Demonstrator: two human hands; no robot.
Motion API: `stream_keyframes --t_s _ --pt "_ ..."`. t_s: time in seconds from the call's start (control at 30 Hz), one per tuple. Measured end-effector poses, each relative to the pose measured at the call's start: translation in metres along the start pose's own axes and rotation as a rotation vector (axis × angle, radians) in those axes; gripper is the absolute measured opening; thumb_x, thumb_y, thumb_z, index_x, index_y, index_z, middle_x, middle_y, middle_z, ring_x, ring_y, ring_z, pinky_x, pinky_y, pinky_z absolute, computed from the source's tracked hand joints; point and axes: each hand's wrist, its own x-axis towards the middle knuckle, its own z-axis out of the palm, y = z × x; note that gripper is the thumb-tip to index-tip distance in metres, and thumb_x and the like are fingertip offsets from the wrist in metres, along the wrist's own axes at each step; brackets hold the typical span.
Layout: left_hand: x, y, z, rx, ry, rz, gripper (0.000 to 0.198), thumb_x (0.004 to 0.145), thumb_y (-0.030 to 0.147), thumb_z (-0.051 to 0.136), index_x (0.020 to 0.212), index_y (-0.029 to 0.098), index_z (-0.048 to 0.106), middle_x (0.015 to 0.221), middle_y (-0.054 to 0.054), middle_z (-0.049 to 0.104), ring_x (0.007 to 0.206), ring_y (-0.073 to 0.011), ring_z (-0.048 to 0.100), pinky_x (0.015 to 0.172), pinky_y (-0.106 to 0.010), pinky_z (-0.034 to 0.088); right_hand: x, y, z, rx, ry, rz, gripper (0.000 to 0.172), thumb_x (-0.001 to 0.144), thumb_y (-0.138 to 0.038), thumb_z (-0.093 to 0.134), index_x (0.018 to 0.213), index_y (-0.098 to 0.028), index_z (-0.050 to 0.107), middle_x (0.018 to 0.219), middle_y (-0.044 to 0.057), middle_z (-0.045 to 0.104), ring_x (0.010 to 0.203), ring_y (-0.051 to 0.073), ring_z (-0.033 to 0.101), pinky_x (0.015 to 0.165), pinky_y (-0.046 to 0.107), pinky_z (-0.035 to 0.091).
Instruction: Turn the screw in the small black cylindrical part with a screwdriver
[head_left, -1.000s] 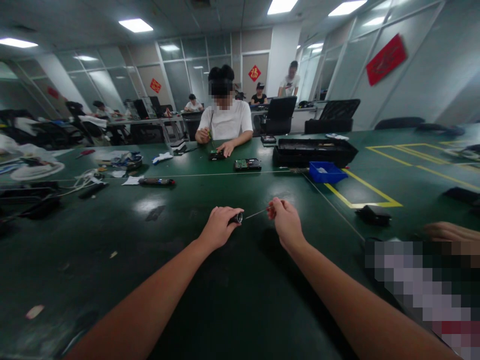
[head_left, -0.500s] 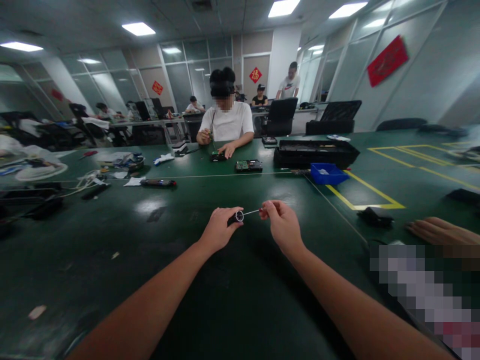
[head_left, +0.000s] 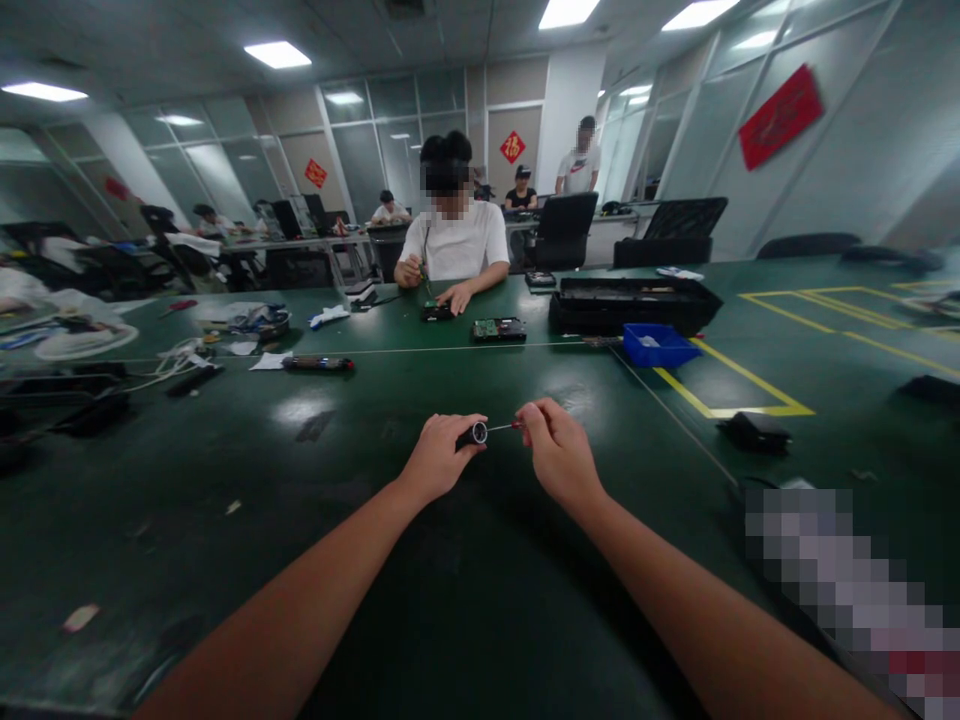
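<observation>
My left hand (head_left: 439, 458) is closed around a short black screwdriver handle (head_left: 474, 434), whose round silver-rimmed end points right. My right hand (head_left: 559, 452) pinches a thin metal bit (head_left: 501, 427) by its far end, with a touch of red at my fingertips. The bit's near end sits at the handle's opening. Both hands hover just above the dark green table (head_left: 360, 540), close together, at the centre of the view.
Across the table a person in a white shirt (head_left: 454, 245) works on a small device (head_left: 436, 312). A circuit board (head_left: 496, 329), a black case (head_left: 632, 302), a blue bin (head_left: 660, 345) and a black pouch (head_left: 754, 431) lie beyond. Tools and cables clutter the left side.
My right hand has moved left toward my left hand, bringing the bit's end to the handle. Another person's hand at the right edge has withdrawn from view.
</observation>
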Motion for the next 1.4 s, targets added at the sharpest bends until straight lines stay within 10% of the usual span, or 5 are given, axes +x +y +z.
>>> stream_keyframes --t_s 0.33,0.6,0.97,1.1,1.4 --pt "0.001 0.008 -0.008 -0.016 0.017 0.063 0.038 0.093 0.024 0.064 0.130 0.030 0.060 0.127 -0.003 0.065 0.120 -0.0234 0.056 0.111 -0.047 0.035 0.018 0.027 0.009 0.682 0.113 0.353 0.030 0.085 -0.053 0.061 0.082 -0.023 0.064 0.073 0.002 0.063 0.067 0.019 0.062 0.073 0.039 0.057" --pt "0.002 0.000 -0.003 0.030 -0.095 -0.010 0.037 0.092 0.025 0.066 0.129 0.028 0.062 0.122 -0.004 0.067 0.115 -0.0247 0.057 0.110 -0.051 0.035 0.017 0.029 0.005 0.402 0.259 0.355 0.026 0.088 -0.048 0.059 0.082 -0.022 0.064 0.077 0.005 0.065 0.067 0.020 0.061 0.062 0.034 0.053" --pt "0.003 0.016 -0.017 -0.195 0.092 -0.164 0.039 0.095 0.026 0.056 0.133 0.021 0.050 0.124 -0.009 0.062 0.112 -0.0226 0.059 0.098 -0.038 0.047 0.014 0.024 -0.004 0.268 0.334 0.214 0.029 0.094 -0.050 0.051 0.093 -0.023 0.063 0.083 0.004 0.066 0.075 0.021 0.061 0.071 0.036 0.048" --pt "0.004 0.033 -0.028 -0.119 -0.001 -0.200 0.032 0.091 0.048 0.061 0.107 0.021 0.061 0.095 -0.005 0.066 0.082 -0.0213 0.061 0.074 -0.034 0.049 0.012 0.021 -0.005 0.246 0.331 0.164 0.030 0.095 -0.051 0.050 0.094 -0.023 0.063 0.086 0.004 0.067 0.078 0.020 0.061 0.072 0.035 0.047" --pt "0.014 0.044 -0.009 0.060 -0.256 0.080 0.026 0.093 0.027 0.052 0.106 0.025 0.074 0.101 -0.006 0.069 0.092 -0.0221 0.064 0.085 -0.036 0.050 0.013 0.018 -0.005 0.222 0.359 0.129 0.029 0.096 -0.049 0.049 0.093 -0.022 0.061 0.083 0.003 0.066 0.076 0.019 0.061 0.074 0.034 0.046"
